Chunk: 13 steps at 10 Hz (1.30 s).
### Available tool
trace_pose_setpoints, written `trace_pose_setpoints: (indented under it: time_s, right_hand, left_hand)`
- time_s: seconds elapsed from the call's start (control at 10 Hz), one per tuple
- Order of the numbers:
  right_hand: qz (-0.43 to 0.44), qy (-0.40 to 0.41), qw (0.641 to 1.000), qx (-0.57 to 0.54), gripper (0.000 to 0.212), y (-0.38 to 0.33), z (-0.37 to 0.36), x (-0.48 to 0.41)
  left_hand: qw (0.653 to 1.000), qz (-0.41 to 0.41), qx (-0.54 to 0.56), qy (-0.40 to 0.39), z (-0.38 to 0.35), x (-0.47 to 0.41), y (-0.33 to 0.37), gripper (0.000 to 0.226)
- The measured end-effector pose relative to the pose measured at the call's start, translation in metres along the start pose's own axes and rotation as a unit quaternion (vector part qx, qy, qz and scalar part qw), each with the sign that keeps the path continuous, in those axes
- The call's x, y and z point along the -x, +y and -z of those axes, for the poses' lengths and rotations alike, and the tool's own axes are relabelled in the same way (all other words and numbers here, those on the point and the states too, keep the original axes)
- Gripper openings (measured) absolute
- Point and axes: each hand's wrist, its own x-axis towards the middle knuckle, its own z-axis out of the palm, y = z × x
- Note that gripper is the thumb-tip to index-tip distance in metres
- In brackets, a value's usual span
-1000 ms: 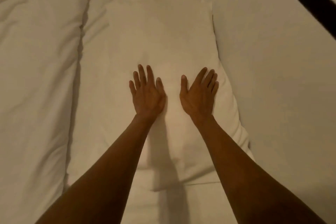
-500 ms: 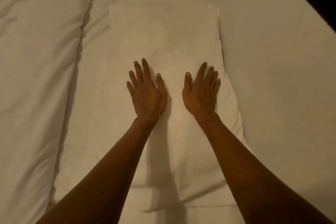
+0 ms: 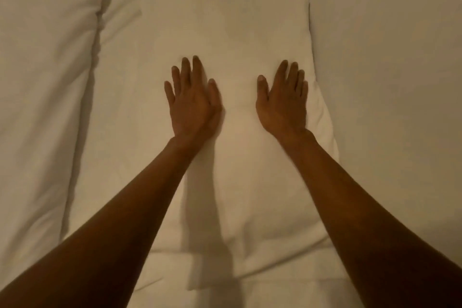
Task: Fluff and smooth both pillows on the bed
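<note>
A white pillow (image 3: 225, 25) lies lengthwise on the bed, running from the top of the head view down to the lower middle. Both my palms rest flat on its middle, fingers pointing away from me. My left hand (image 3: 192, 102) presses the pillow's left half, fingers slightly spread. My right hand (image 3: 283, 100) lies near the pillow's right edge with its fingers close together. Neither hand grips anything. A second pillow cannot be picked out with certainty.
A thick white duvet (image 3: 42, 82) lies bunched along the left, with a deep fold between it and the pillow. Flat white sheet (image 3: 387, 82) stretches to the right of the pillow. Folded white bedding (image 3: 250, 290) sits below the pillow's near end.
My hands have slid apart across the pillow, the right one toward its right edge. The view has shifted, and the dark bar at the top right has left the frame.
</note>
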Motion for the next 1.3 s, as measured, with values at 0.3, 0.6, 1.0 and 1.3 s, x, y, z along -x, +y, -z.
trace_pose_setpoints:
  time_s: [0.3,0.6,1.0,1.3]
  right_hand:
    - [0.015,-0.002,1.000,0.007,0.068,0.027,0.001,0.037]
    - [0.024,-0.016,1.000,0.010,0.071,0.037,0.003,0.056]
    - [-0.060,-0.181,0.981,-0.033,0.069,0.031,0.104,0.184]
    - [0.007,-0.203,0.979,-0.012,0.068,-0.021,0.270,0.324]
  left_hand:
    - [0.996,-0.021,-0.068,-0.046,0.007,0.039,-0.028,0.060]
    - [0.994,-0.018,-0.091,-0.056,0.013,0.058,-0.041,0.059]
    - [0.955,0.096,-0.135,-0.246,0.153,0.165,-0.028,0.064]
    - [0.947,0.095,-0.169,-0.256,0.352,0.312,0.012,0.065]
